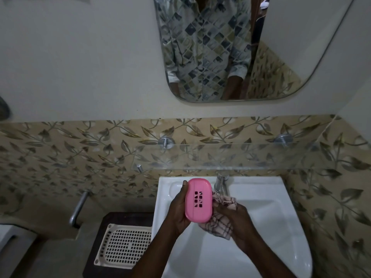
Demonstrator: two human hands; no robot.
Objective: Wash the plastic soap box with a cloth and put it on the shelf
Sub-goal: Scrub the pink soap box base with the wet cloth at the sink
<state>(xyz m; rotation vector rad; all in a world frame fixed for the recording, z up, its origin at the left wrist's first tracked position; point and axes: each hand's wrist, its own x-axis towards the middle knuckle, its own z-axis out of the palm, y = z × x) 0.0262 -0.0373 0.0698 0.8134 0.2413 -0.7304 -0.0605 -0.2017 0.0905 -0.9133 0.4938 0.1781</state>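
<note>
A pink plastic soap box (198, 199) with a slotted panel in its face is held upright over the white sink (267, 221). My left hand (177, 211) grips it along its left edge. My right hand (233, 215) clutches a pale checked cloth (219, 223), which is pressed against the box's right side and partly tucked behind it. A clear glass shelf (230, 157) on two metal pegs hangs on the tiled wall just above the sink.
A chrome tap (220, 182) stands at the back of the sink, right behind the box. A white perforated plastic tray (123, 245) lies on a dark stand left of the sink. A metal pipe (79, 208) sticks out of the left wall. A mirror (251, 47) hangs above.
</note>
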